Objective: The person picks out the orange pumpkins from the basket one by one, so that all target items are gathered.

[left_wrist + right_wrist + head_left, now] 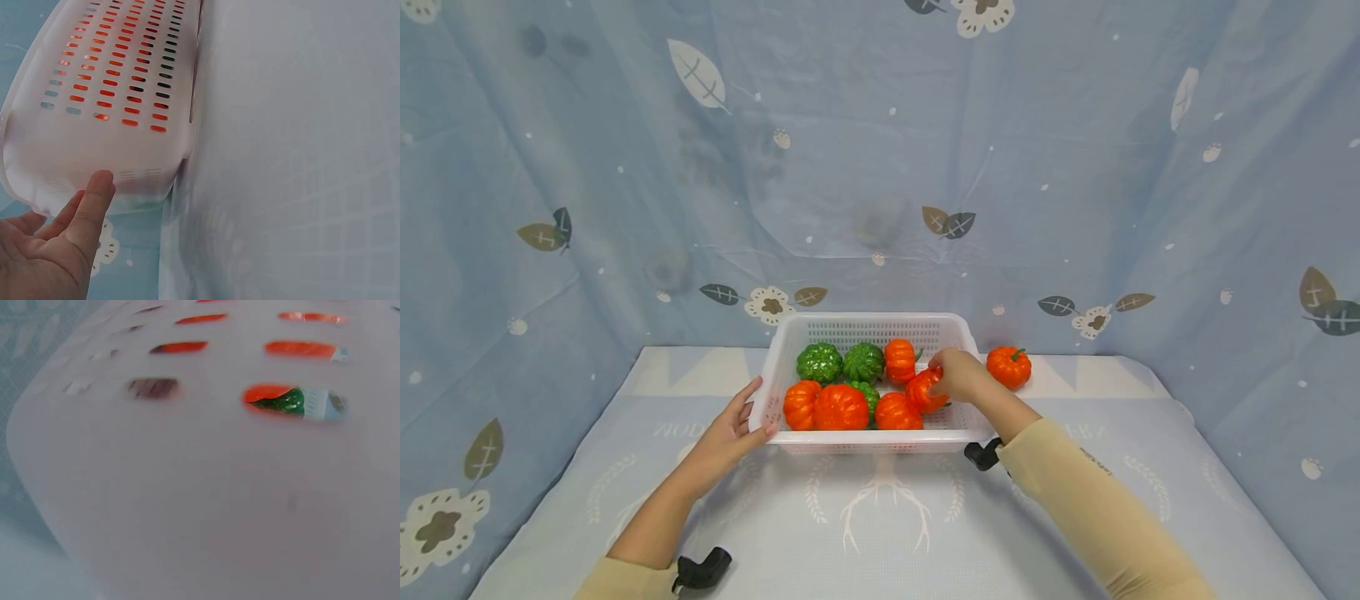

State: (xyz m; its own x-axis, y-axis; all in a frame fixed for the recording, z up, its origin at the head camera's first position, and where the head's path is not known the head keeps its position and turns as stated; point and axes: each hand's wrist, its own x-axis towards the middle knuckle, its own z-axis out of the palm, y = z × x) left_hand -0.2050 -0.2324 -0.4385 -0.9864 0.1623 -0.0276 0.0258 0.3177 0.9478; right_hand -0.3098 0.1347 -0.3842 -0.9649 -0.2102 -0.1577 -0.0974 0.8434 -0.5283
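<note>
A white perforated plastic basket (880,437) holds several small orange pumpkins (841,407) and three green ones (819,363), one of them partly hidden among the orange. My right hand (957,375) reaches over the basket's right side and grips an orange pumpkin (922,393) with curled fingers, its stem pointing down to the right. At the left front corner, my left hand (730,429) rests against the basket with mostly straight fingers; its thumb (95,200) touches the wall in the left wrist view. The right wrist view shows only the basket's slotted wall (206,506), no hand.
One more orange pumpkin (1009,367) with a green stem lies on the table outside the basket, to its right. A pale printed cloth (880,533) covers the table. Blue patterned curtains (850,167) hang behind and at both sides.
</note>
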